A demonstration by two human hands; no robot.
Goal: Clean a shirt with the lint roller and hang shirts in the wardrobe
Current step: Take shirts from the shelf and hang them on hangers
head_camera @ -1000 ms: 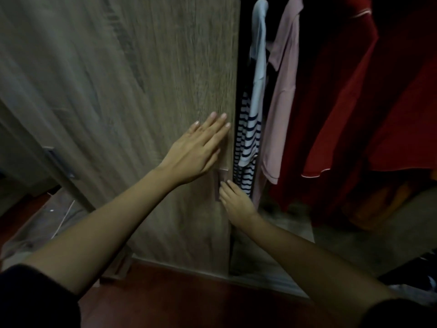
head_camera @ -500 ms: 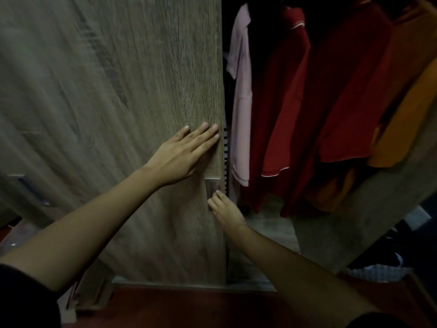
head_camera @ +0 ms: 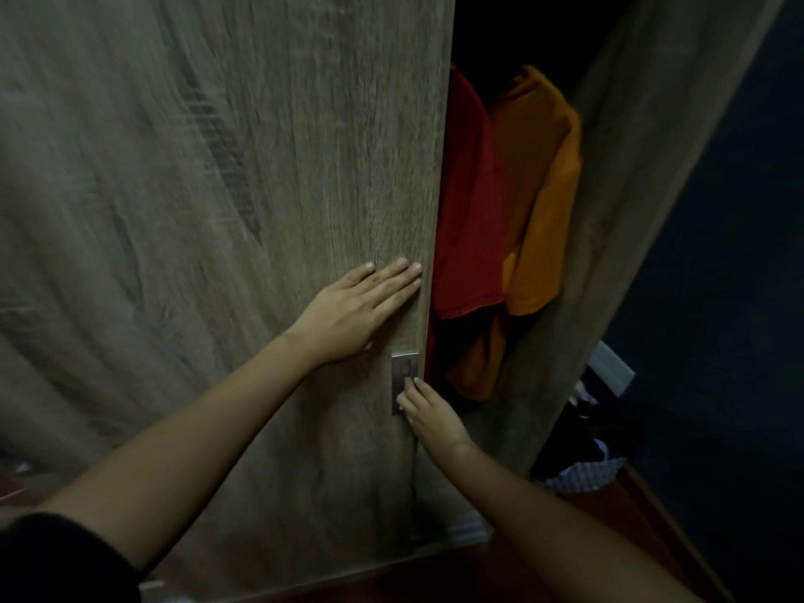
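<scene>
A wood-grain sliding wardrobe door fills the left and middle of the head view. My left hand lies flat against it near its right edge, fingers together. Lower down, my right hand has its fingertips in the door's small metal recessed handle. In the narrow gap that stays open hang a red shirt and an orange shirt. No lint roller is in view.
The wardrobe's right side panel stands just past the gap. Crumpled cloth and dark items lie on the floor at the right, beside a dark wall. Reddish floor runs along the wardrobe's base.
The door has slid to the right with both hands on it. The striped and pink shirts are now hidden behind it, and the gap has narrowed to the red and orange shirts.
</scene>
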